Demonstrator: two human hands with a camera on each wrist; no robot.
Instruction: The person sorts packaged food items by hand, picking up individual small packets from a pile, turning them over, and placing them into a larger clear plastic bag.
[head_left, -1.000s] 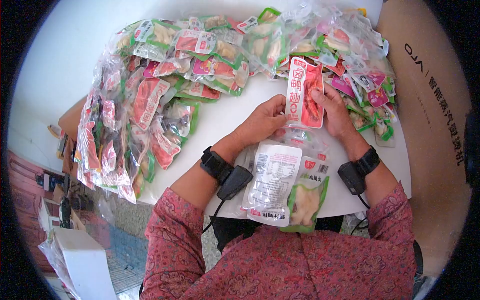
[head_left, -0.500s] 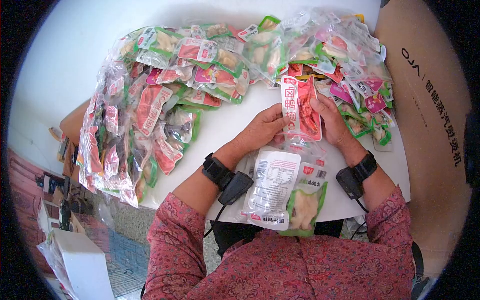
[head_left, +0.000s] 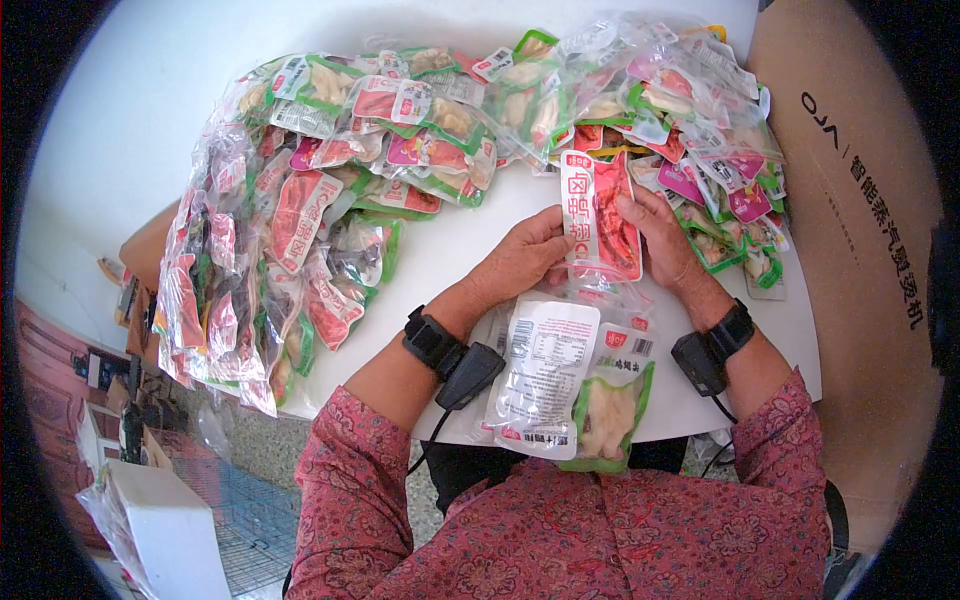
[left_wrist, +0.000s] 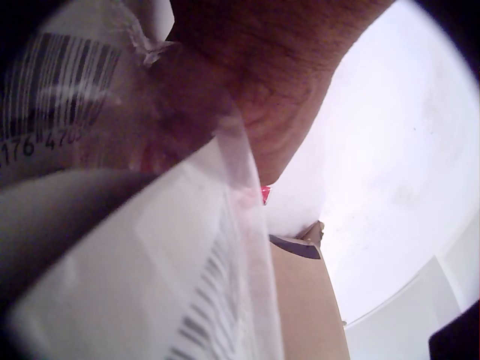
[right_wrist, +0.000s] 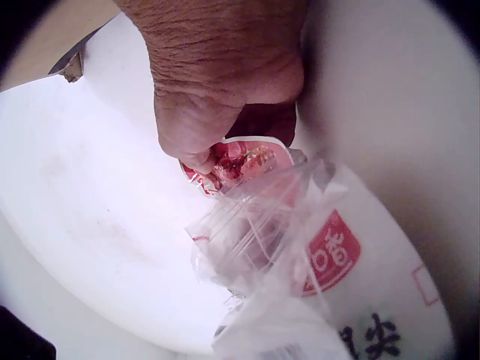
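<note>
A red-and-white vacuum food packet (head_left: pixel 605 220) with a picture of dark red meat stands between both hands in the head view. My left hand (head_left: pixel 525 252) grips its left edge, thumb at the lower corner. The right hand (head_left: pixel 662 240) holds the opposite edge, thumb on the front. Just below, a clear plastic bag (head_left: pixel 610 290) holds a white pouch (head_left: pixel 545 365) with a printed label and a green-edged pouch (head_left: pixel 610 405) of pale meat. In the right wrist view, the red packet (right_wrist: pixel 247 161) is at the fingers, close over the bag's crumpled mouth (right_wrist: pixel 247 232).
Bagged food packets (head_left: pixel 260 240) are heaped along the left and back of the white table (head_left: pixel 465 250). Another heap (head_left: pixel 690 120) lies at the back right. A tall cardboard box (head_left: pixel 850 300) stands along the right edge.
The red packet and both hands have come slightly nearer the body, and the packet tilts a little more. Over the last half second almost nothing has moved.
</note>
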